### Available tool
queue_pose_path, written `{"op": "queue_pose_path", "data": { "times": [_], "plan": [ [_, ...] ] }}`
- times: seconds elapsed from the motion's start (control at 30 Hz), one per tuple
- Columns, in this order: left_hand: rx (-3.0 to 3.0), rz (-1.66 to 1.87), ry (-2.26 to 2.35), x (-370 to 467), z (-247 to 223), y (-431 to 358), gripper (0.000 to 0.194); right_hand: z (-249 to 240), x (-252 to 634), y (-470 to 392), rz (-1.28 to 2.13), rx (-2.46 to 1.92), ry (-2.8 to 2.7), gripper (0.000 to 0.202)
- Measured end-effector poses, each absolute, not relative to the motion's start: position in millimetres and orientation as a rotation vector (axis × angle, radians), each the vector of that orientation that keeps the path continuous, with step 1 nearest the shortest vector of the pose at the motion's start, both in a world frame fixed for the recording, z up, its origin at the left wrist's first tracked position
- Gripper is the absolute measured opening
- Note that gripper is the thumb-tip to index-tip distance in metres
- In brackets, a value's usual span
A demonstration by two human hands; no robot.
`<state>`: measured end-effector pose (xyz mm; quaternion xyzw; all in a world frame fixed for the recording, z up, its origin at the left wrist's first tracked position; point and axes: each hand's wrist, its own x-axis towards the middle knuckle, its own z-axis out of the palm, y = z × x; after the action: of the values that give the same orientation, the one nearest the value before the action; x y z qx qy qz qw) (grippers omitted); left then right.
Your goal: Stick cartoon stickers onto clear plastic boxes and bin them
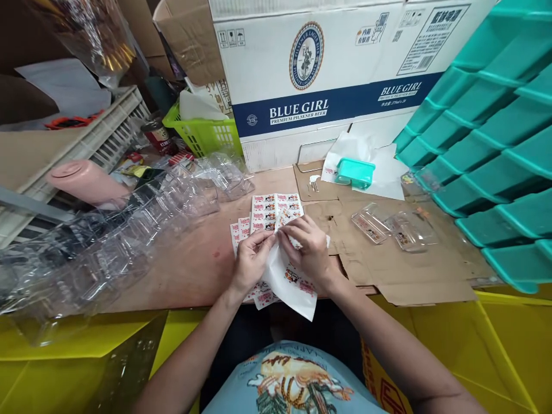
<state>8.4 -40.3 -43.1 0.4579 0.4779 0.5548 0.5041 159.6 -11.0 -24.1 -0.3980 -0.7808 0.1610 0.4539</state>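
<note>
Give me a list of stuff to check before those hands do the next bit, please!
1. Left hand pinching the white, red-printed paper sticker sheet: ok.
2. Right hand on that sheet too: ok.
3. Sheet flat: not ok, it's bent.
4. Sticker loose on a fingertip: cannot tell, fingers hide it.
5. White paper pile of printed sheets stacked neatly: not ok, edges fan out.
6. Clear, rectangular plastic containers on the cardboard at right: ok.

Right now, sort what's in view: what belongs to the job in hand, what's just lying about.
Likely the job's:
sticker sheet, in left hand and right hand
printed sheets underneath
stickered clear covers

Probably lying about:
pink bottle
green basket
red can
</note>
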Motion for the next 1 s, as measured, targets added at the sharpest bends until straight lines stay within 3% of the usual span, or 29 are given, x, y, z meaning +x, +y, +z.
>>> {"op": "queue_pose_path", "data": {
  "times": [0.13,0.27,0.33,0.43,0.53,0.63,0.8,1.0],
  "plan": [
    [1.079,1.3,1.23,-3.7,-57.5,-34.0,0.024,-30.4,182.6,11.9,0.808,-1.119,-1.344,0.016],
    [1.468,1.373,1.563,-13.2,-52.9,-28.9,0.026,-22.9,206.2,24.9,0.712,-1.072,-1.014,0.016],
    [1.635,1.394,1.632,-6.5,-40.6,-29.4,0.032,-16.1,205.3,18.5,0.55,-1.064,-1.109,0.013],
    [1.52,1.174,1.225,13.8,-20.3,-31.4,0.035,-11.0,192.6,0.1,0.334,-0.985,-1.485,0.006],
    [1.116,1.035,0.801,28.1,-9.8,-31.5,0.039,-13.4,184.9,-12.8,0.173,-0.833,-1.918,0.023],
    [0.885,1.04,0.674,27.2,-10.3,-32.7,0.046,-16.5,188.1,-15.2,0.185,-0.79,-2.113,0.032],
    [0.972,1.121,0.693,20.7,-19.7,-40.0,0.07,-16.2,184.9,-21.9,0.51,-0.966,-1.761,0.019],
    [1.81,1.207,1.13,26.5,-31.1,-44.1,0.082,-21.9,147.8,-43.2,1.465,-0.936,-0.938,0.02]
  ]
}}
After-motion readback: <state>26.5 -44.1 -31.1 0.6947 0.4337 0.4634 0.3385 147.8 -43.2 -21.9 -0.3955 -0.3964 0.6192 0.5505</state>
